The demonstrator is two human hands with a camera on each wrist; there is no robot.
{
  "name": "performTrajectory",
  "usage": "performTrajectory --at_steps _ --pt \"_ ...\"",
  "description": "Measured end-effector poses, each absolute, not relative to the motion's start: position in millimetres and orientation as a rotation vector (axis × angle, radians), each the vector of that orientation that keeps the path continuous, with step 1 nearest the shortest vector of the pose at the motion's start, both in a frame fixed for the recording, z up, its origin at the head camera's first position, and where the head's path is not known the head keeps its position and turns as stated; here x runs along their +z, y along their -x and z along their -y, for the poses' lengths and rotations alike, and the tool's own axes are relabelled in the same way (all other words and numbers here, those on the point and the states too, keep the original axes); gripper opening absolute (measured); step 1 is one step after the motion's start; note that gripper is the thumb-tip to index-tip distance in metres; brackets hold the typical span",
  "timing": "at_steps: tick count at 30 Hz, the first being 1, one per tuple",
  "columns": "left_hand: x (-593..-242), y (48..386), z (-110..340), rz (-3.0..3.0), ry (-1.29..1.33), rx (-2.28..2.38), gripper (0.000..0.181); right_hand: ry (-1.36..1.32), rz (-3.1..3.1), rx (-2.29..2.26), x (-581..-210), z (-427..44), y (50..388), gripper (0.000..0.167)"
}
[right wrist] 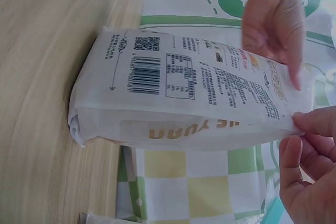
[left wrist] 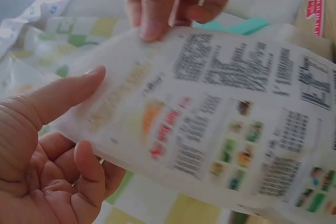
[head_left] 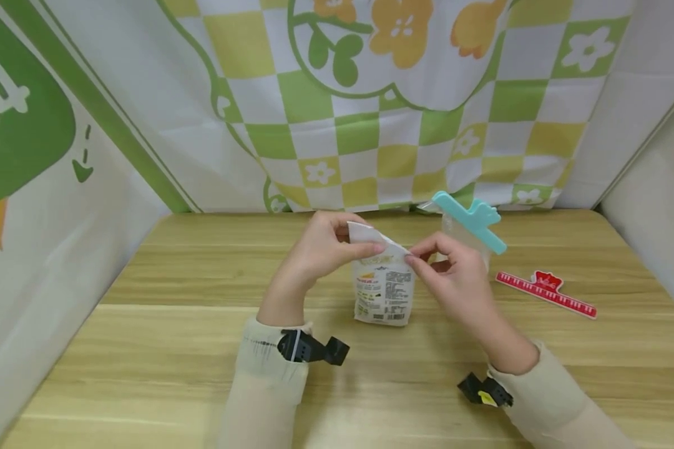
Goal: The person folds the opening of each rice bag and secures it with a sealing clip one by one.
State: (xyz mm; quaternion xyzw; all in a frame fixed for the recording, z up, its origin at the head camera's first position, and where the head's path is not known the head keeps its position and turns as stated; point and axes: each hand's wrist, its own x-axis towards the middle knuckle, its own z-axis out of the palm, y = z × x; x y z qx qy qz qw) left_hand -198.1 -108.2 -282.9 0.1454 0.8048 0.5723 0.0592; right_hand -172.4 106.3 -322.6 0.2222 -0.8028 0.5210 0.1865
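At the left, the top of the white printed bag [head_left: 383, 296] is held in the left hand [head_left: 326, 246], thumb in front, fingers curled behind; a light hold is probably best, so that the paper is not creased. The bag is stood upright on the table [head_left: 202, 362] between the hands, and its top edge, slanting down to the right, should be levelled and drawn evenly taut. Its right corner is pinched by the right hand [head_left: 457, 268], where a matching pull is called for. The left fingertips are hidden by the paper; whether the mouth is sealed cannot be told; the translucent pack [head_left: 455, 231] at the turquoise clip [head_left: 472, 221] is partly covered by the right hand.
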Motion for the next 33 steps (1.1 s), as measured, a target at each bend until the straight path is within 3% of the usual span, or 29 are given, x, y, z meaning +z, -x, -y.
performTrajectory --at_steps 16,23,27,33 --pt "-300 209 99 -2.277 -0.364 1.873 0.02 -0.969 1.933 0.774 -329 -106 181 0.019" --pt "-301 210 98 -2.298 -0.326 1.84 0.02 -0.874 2.175 1.277 -327 -113 178 0.005" --pt "-300 209 97 -2.295 -0.336 1.829 0.02 -0.692 2.291 1.594 -322 -115 178 0.008" --pt "-299 209 96 -2.31 -0.351 1.826 0.019 -0.648 2.315 1.759 -319 -116 181 0.005"
